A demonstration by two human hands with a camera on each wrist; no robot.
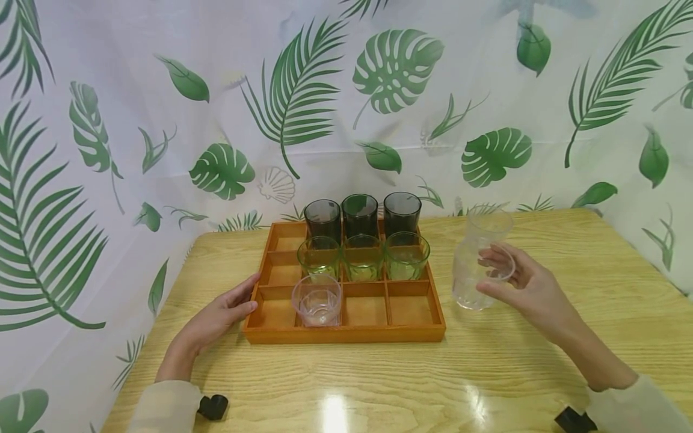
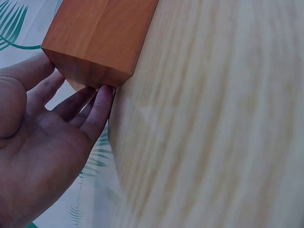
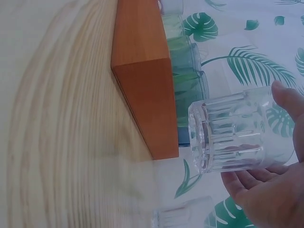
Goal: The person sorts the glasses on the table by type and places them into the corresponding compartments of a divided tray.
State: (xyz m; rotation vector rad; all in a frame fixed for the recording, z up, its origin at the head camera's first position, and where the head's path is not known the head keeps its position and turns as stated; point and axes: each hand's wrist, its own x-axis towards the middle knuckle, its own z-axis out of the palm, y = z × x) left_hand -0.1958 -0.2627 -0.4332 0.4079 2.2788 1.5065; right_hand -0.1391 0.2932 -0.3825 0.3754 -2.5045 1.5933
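Observation:
My right hand (image 1: 533,294) holds a clear glass (image 3: 240,130) between thumb and fingers, tilted, to the right of a wooden compartment tray (image 1: 346,335). Behind it on the table stands another clear glass (image 1: 489,224). My left hand (image 1: 219,316) touches the tray's left side. In the left wrist view, its fingertips (image 2: 102,102) meet the tray's lower edge. Three dark glasses (image 1: 360,210) fill part of the back row and three green glasses (image 1: 364,264) part of the middle row. A faintly pink clear glass (image 1: 318,304) sits in the front row, second compartment from the left.
The tray lies on a light wood-grain table (image 1: 335,385). Behind and to the left hangs a white cloth with green leaf prints (image 1: 397,69). The table's back edge runs close behind the dark glasses.

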